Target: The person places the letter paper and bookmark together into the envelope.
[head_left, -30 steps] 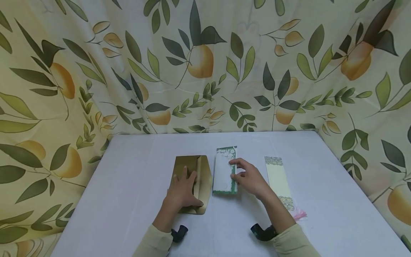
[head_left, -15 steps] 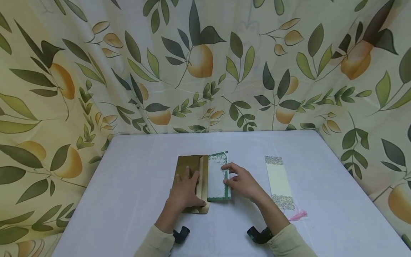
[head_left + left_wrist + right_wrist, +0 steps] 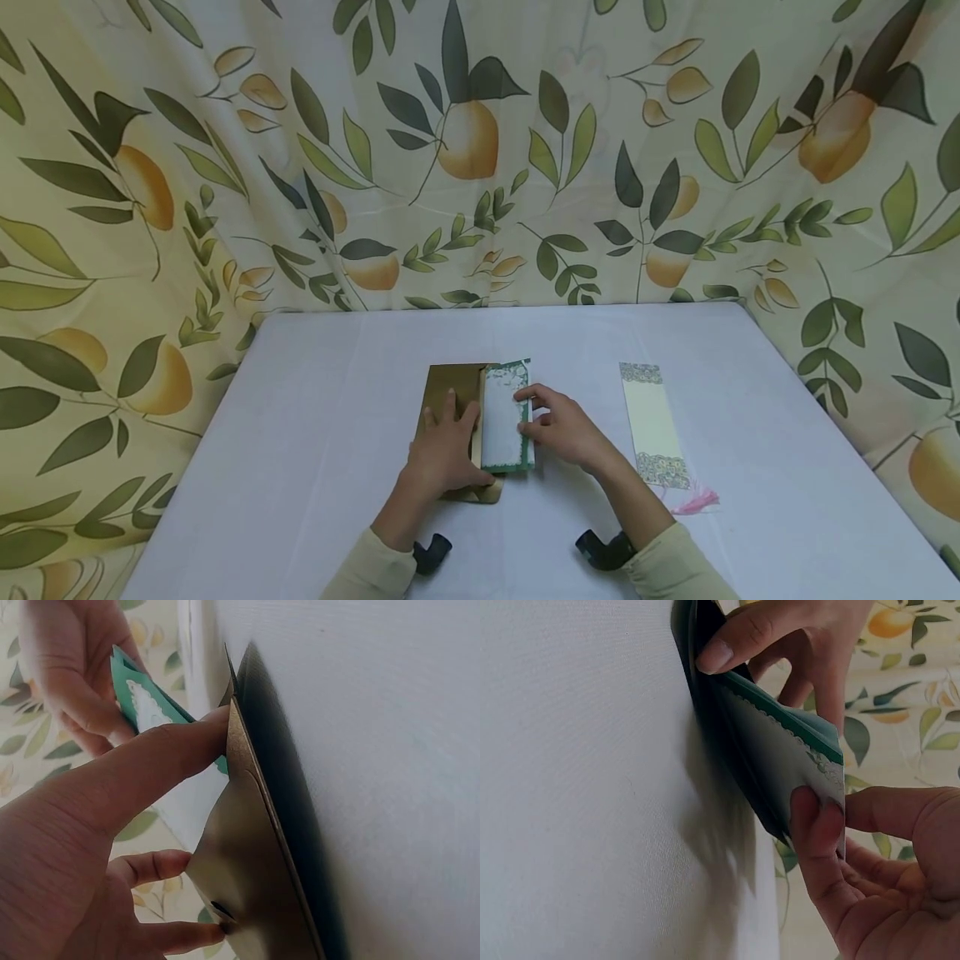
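Observation:
A gold envelope [image 3: 457,379] lies on the table with its flap side to the right. My left hand [image 3: 446,446] rests on it with spread fingers; the thumb presses at the lower corner of its mouth. In the left wrist view, that thumb and two straight fingertips touch the gold envelope [image 3: 251,847]. A folded white card with a green border [image 3: 502,421] overlaps the flap, its left edge right at the envelope's mouth. My right hand [image 3: 566,425] pinches the card's right edge between thumb and fingers; the right wrist view shows this grip on the card [image 3: 772,742] too.
To the right lies a cream bookmark [image 3: 654,421] with patterned ends and a pink tassel [image 3: 699,501]. A white cloth covers the table [image 3: 322,400]. A curtain printed with fruit and leaves [image 3: 480,208] hangs behind the table's far edge.
The card has moved left from beside the envelope, and now lies over its flap with the right hand still pinching it. The envelope and left hand have shifted slightly right.

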Demonstrator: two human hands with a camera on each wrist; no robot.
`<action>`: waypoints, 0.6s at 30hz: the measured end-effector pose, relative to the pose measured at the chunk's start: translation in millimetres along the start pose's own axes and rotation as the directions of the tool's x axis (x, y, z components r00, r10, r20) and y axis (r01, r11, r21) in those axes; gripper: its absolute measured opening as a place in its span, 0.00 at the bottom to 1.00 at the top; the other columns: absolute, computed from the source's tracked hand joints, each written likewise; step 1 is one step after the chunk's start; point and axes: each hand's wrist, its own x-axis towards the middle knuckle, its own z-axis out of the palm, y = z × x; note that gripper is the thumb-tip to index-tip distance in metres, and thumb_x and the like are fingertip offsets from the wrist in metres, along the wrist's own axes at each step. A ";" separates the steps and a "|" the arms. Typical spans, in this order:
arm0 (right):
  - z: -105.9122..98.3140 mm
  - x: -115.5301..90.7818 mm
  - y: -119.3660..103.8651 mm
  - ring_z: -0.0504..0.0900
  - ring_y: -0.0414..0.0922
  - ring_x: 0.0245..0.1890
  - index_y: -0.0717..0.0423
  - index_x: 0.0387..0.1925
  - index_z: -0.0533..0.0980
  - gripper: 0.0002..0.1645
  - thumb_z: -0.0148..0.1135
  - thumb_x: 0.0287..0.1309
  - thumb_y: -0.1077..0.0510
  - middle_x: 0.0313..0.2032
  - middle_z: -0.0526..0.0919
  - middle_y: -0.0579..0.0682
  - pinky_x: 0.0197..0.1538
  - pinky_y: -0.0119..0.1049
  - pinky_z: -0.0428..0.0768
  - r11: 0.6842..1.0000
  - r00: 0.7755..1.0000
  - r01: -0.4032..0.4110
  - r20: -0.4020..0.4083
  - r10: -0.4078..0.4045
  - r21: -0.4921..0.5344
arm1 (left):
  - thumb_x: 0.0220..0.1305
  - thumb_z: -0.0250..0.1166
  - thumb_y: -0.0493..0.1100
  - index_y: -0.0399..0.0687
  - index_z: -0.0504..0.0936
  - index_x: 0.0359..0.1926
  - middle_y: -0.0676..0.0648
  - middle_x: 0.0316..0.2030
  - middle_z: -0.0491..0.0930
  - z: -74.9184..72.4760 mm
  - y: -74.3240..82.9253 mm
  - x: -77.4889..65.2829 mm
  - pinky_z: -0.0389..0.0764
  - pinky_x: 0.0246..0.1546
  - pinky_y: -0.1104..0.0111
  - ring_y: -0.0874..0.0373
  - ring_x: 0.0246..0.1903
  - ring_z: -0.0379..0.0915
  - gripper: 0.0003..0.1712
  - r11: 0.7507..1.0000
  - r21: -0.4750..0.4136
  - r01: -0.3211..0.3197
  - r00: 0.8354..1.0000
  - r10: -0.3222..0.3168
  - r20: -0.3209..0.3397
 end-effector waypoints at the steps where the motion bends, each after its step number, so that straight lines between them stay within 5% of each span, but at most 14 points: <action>1: 0.4 -0.1 -0.2 0.80 0.45 0.32 0.52 0.53 0.74 0.23 0.66 0.54 0.64 0.42 0.75 0.51 0.33 0.38 0.79 1.000 1.000 0.000 -0.002 0.000 -0.007 | 0.33 0.77 0.66 0.59 0.59 0.68 0.38 0.71 0.47 -0.4 0.6 -0.4 0.71 0.39 0.37 0.25 0.63 0.47 0.60 1.000 -0.005 -0.001 1.000 0.001 0.002; 10: 3.1 -2.0 -2.4 0.80 0.44 0.32 0.52 0.53 0.72 0.26 0.68 0.52 0.64 0.41 0.75 0.52 0.32 0.38 0.78 1.000 1.000 0.012 -0.017 -0.012 -0.029 | 0.33 0.77 0.65 0.58 0.60 0.68 0.37 0.71 0.47 -0.8 4.4 -0.4 0.73 0.37 0.39 0.24 0.62 0.49 0.60 1.000 -0.028 -0.013 1.000 0.013 0.005; 18: 6.6 0.4 -2.0 0.81 0.43 0.27 0.50 0.49 0.73 0.28 0.73 0.45 0.63 0.36 0.78 0.51 0.27 0.37 0.79 0.997 0.991 0.025 -0.130 -0.034 -0.070 | 0.34 0.76 0.65 0.57 0.60 0.69 0.37 0.71 0.46 0.2 6.6 0.5 0.73 0.39 0.39 0.24 0.62 0.48 0.60 0.998 -0.054 -0.014 1.000 0.014 -0.002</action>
